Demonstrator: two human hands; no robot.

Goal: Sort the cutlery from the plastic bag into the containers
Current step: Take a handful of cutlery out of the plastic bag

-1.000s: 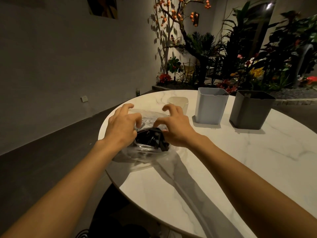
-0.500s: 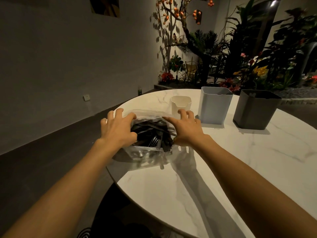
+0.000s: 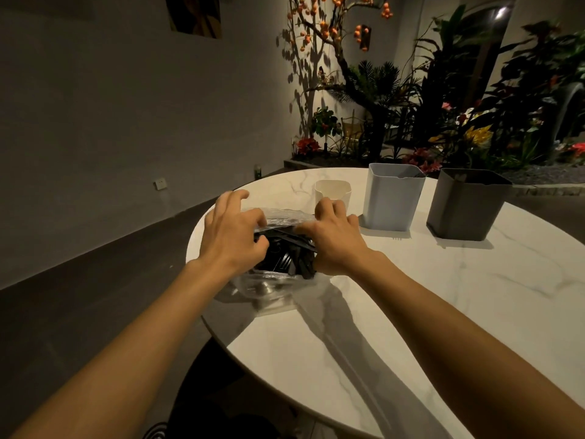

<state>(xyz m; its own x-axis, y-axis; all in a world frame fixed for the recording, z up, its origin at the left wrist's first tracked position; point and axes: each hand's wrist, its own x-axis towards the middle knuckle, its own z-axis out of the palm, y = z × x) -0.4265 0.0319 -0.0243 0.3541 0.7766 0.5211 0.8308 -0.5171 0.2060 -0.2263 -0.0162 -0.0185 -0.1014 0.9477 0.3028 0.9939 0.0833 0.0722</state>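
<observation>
— Location of the plastic bag (image 3: 272, 285)?
— On the round marble desk (image 3: 443, 312), close to its ten o'clock edge. It is clear film, crumpled, with black cutlery (image 3: 285, 263) heaped inside. The light is dim, so single pieces cannot be told apart.

— Left grip (image 3: 232, 236)?
— At the bag's nine o'clock side. Thumb and forefinger pinch the film near its top, and the other fingers are lifted and spread.

— Right grip (image 3: 335, 245)?
— At the bag's three o'clock side. The fingers curl over the top edge of the film, with the thumb closing on it from the near side.

— Containers?
— Three, upright, in a row running from twelve toward two o'clock on the desk. The small cream cup (image 3: 332, 190) stands just beyond the right grip. The pale blue bin (image 3: 392, 201) is beside it, and the dark grey bin (image 3: 465, 207) stands apart at the far end.

— Contents of the containers?
— Cannot tell from this angle.
</observation>
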